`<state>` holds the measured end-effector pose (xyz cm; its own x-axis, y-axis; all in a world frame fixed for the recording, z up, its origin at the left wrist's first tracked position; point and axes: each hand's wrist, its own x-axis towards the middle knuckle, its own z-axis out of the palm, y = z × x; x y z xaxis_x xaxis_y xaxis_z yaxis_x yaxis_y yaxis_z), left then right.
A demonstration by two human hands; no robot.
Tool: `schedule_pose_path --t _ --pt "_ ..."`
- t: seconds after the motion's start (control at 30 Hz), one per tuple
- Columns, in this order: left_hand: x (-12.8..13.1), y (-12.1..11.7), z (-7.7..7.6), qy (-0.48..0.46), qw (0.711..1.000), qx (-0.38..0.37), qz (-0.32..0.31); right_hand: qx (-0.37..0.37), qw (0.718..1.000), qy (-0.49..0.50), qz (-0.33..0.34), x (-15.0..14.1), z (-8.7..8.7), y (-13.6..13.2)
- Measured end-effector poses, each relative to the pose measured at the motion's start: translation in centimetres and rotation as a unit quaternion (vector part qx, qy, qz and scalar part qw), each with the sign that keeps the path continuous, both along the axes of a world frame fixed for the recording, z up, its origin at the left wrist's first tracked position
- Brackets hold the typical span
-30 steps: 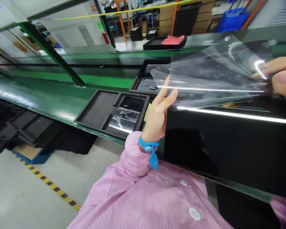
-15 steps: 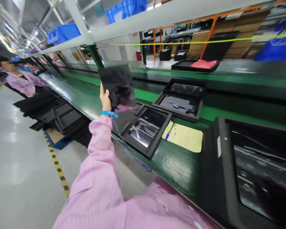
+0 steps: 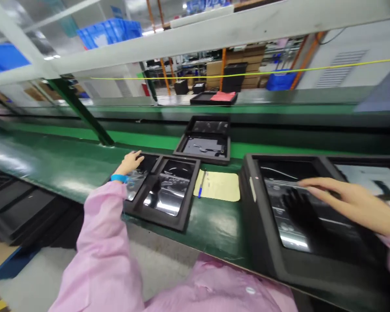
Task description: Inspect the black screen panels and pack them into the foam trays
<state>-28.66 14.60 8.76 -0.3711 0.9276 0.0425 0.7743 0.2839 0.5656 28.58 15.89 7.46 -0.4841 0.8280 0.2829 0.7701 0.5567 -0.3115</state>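
My left hand [image 3: 130, 162] rests with fingers spread on a glossy black panel [image 3: 135, 180] lying in the left pocket of a two-pocket black foam tray [image 3: 177, 223] on the green conveyor. The right pocket holds another shiny panel [image 3: 169, 190]. My right hand [image 3: 341, 201] reaches, fingers stretched out flat, over the film-covered panels [image 3: 286, 216] stacked in a large black foam box [image 3: 263, 260] at the right. It holds nothing.
A yellow paper sheet [image 3: 222, 188] with a blue pen [image 3: 201, 185] lies between tray and box. Another black tray [image 3: 205, 141] sits farther back on the green belt [image 3: 52, 164]. Stacked empty trays [image 3: 19, 212] stand on the floor at left. A shelf beam runs overhead.
My left hand lowered the black panel from mid-air into the tray's left pocket. My right hand came into view over the large box. The view swung right.
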Motion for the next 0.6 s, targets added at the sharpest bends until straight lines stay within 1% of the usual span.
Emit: schedule_pose_path --t 0.03,0.1,0.13,0.17,0.2,0.23,0.27,0.3,0.33,0.37,0.43,0.47,0.53,0.6 --pt "2.4 -0.5 0.8 0.002 0.999 0.000 -0.054 -0.012 0.998 -0.038 0.039 -0.9 -0.1 1.2" --pt "7.7 -2.5 1.9 -0.003 0.983 -0.002 -0.182 -0.009 0.996 -0.064 0.057 -2.9 -0.2 3.9" --pt "10.4 -3.8 2.2 -0.005 0.967 -0.004 -0.256 -0.002 0.996 -0.073 0.061 -3.9 -0.2 5.1" --pt "13.1 -5.1 2.3 0.007 0.934 0.000 -0.356 0.005 0.995 -0.079 0.068 -4.7 -0.2 6.1" --pt "15.6 -6.3 2.1 0.005 0.901 0.004 -0.435 0.008 0.993 -0.086 0.083 -5.5 -0.1 6.6" --pt "17.8 -7.3 1.8 -0.003 0.873 -0.005 -0.488 0.007 0.990 -0.093 0.106 -6.0 0.0 6.7" --pt "19.8 -8.0 1.4 -0.016 0.852 -0.018 -0.522 0.006 0.985 -0.097 0.140 -6.3 0.1 6.5" --pt "21.3 -8.4 0.9 -0.042 0.843 -0.017 -0.535 0.005 0.979 -0.097 0.179 -6.5 0.2 6.0" --pt "22.6 -8.5 0.3 -0.073 0.842 -0.010 -0.535 0.005 0.972 -0.094 0.217 -6.6 0.2 5.3" --pt "23.6 -8.4 -0.2 -0.109 0.845 0.004 -0.523 0.007 0.965 -0.088 0.245 -6.7 0.1 4.4" --pt "25.2 -7.9 -1.0 -0.182 0.854 0.042 -0.485 0.011 0.960 -0.071 0.270 -6.6 -0.3 3.0" --pt "25.9 -7.6 -1.2 -0.213 0.858 0.054 -0.464 0.011 0.961 -0.061 0.268 -6.4 -0.6 2.5" --pt "27.4 -7.2 -1.5 -0.257 0.867 0.074 -0.420 0.010 0.969 -0.039 0.245 -5.7 -0.8 2.2" --pt "29.1 -7.1 -1.5 -0.273 0.877 0.076 -0.388 0.019 0.982 -0.003 0.187 -4.2 -0.6 2.7"
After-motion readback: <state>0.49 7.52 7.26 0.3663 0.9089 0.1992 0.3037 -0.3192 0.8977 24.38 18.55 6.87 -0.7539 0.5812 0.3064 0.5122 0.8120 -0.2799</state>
